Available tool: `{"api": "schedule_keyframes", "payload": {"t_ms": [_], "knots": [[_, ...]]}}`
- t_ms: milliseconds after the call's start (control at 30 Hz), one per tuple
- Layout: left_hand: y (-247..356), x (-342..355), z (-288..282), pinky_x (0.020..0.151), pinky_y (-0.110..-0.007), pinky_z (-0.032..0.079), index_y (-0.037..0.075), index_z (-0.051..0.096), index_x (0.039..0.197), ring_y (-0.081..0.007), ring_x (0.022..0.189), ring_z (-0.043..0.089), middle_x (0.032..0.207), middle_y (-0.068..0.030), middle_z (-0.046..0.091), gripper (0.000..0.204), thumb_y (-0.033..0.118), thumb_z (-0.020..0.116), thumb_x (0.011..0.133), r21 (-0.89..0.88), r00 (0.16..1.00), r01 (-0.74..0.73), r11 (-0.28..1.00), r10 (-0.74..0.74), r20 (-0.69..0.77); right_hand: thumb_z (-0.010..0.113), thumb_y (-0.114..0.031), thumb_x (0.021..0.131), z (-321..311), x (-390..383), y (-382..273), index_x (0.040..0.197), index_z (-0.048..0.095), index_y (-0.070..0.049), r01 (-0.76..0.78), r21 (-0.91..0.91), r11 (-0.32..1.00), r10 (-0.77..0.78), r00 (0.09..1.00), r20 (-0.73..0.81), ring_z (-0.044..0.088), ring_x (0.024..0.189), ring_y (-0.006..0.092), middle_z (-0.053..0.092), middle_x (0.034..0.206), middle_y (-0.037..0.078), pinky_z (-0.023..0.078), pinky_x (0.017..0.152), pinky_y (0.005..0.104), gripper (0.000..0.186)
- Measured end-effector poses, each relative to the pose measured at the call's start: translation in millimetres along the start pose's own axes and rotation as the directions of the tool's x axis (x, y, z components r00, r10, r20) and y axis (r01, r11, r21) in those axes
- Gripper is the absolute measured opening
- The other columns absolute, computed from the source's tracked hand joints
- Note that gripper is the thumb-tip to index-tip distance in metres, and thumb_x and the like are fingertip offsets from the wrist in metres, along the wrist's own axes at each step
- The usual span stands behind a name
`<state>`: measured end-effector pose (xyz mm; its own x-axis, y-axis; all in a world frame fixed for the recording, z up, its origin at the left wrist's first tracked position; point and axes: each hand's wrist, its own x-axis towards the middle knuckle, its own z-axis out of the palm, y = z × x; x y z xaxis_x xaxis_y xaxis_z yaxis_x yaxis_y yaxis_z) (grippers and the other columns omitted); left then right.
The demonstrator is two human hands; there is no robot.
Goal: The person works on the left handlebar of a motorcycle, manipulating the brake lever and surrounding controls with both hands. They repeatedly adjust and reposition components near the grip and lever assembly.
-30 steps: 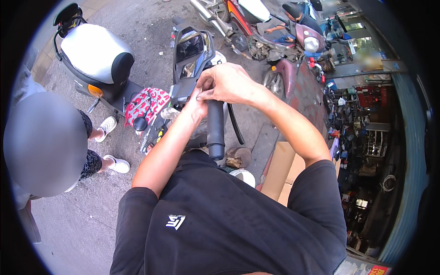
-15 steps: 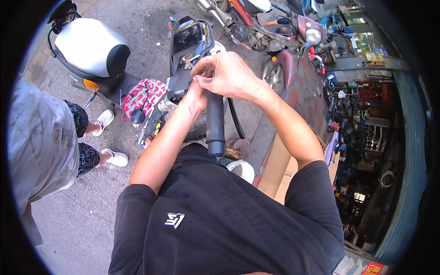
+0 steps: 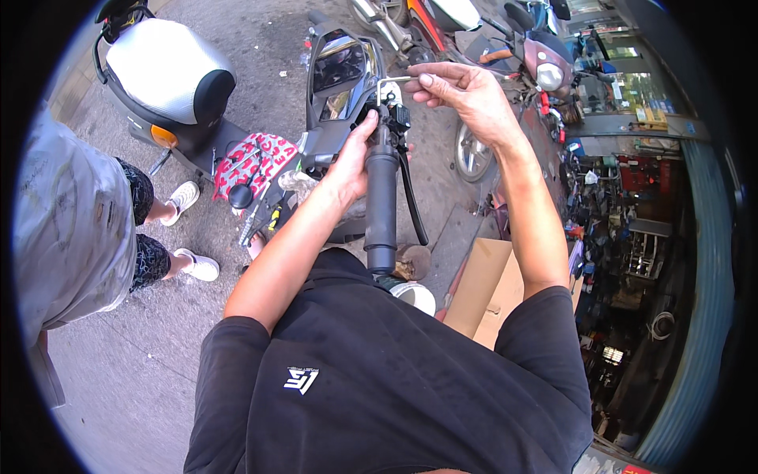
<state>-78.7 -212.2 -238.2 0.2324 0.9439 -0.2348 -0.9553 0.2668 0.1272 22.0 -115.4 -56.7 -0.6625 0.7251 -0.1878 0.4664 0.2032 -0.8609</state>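
My right hand (image 3: 472, 96) pinches the long arm of a thin L-shaped hex key (image 3: 400, 79) between thumb and fingers. The key's short end points down at the clamp by the handlebar controls. My left hand (image 3: 350, 167) is wrapped round the handlebar from the left, thumb on top, with fingertips showing on the far side. Toward me runs the black handlebar grip (image 3: 381, 209), beside a black lever (image 3: 412, 201). A small black switch block (image 3: 400, 118) sits by the clamp, and a dark-framed glossy panel (image 3: 345, 75) lies beyond. The key's tip is too small to make out.
At left a person (image 3: 79, 221) stands near a scooter with a silver seat (image 3: 170, 67). A red-and-white patterned cloth (image 3: 254, 162) lies beside tools. Near my right side are a cardboard box (image 3: 482, 276) and white bucket (image 3: 414, 296). Motorcycles (image 3: 545, 59) stand farther off.
My hands were together above the controls; now they are apart. The right has moved right, showing the hex key, and the left has come down round the handlebar. The view has shifted slightly.
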Motion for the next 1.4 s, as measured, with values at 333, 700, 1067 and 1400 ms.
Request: {"api": "schedule_keyframes", "payload": {"t_ms": [333, 700, 1067, 1400], "knots": [[2.6, 4.6, -3.9, 0.084, -0.054, 0.059, 0.004, 0.054, 0.126, -0.0377, 0.095, 0.069, 0.105, -0.0162, 0.067, 0.057, 0.054, 0.053, 0.099, -0.078, 0.999, 0.016, 0.997, -0.014, 0.036, 0.061, -0.016, 0.101, -7.5, 50.3, 19.9, 0.115, 0.069, 0.004, 0.106, -0.341, 0.934, -0.018, 0.967, 0.252, 0.066, 0.082, 0.0110, 0.073, 0.091, 0.007, 0.055, 0.079, 0.0270, 0.026], [7.5, -2.8, 7.7, 0.072, -0.037, 0.061, 0.007, 0.062, 0.118, -0.0201, 0.082, 0.070, 0.096, -0.0065, 0.070, 0.052, 0.053, 0.064, 0.093, 0.042, 0.998, -0.025, 0.999, 0.027, -0.048, 0.061, -0.019, 0.101, -18.7, 75.8, 14.9, 0.114, 0.070, 0.001, 0.153, -0.365, 0.918, 0.042, 0.880, 0.473, 0.065, 0.085, 0.0105, 0.072, 0.093, 0.005, 0.054, 0.083, 0.0261, 0.025], [1.4, 1.1, 13.6, 0.069, -0.032, 0.059, 0.011, 0.064, 0.117, -0.0144, 0.079, 0.068, 0.095, -0.0025, 0.070, 0.030, 0.031, 0.070, 0.094, -0.144, 0.972, -0.218, 0.965, 0.203, -0.114, 0.064, -0.019, 0.099, -24.9, 86.3, -5.2, 0.115, 0.071, 0.000, 0.191, -0.398, 0.897, 0.089, 0.804, 0.587, 0.067, 0.086, 0.0108, 0.073, 0.096, 0.005, 0.055, 0.081, 0.0261, 0.026], [-2.3, 0.6, 13.3, 0.072, -0.028, 0.058, 0.011, 0.066, 0.113, -0.0119, 0.083, 0.066, 0.098, -0.0010, 0.069, 0.023, 0.021, 0.073, 0.093, -0.109, 0.943, -0.312, 0.944, 0.294, -0.156, 0.064, -0.026, 0.099, -30.0, 106.4, 32.9, 0.125, 0.066, -0.003, 0.072, -0.322, 0.944, 0.134, 0.808, 0.573, 0.068, 0.090, 0.0107, 0.074, 0.103, 0.008, 0.053, 0.083, 0.0238, 0.035]]}}
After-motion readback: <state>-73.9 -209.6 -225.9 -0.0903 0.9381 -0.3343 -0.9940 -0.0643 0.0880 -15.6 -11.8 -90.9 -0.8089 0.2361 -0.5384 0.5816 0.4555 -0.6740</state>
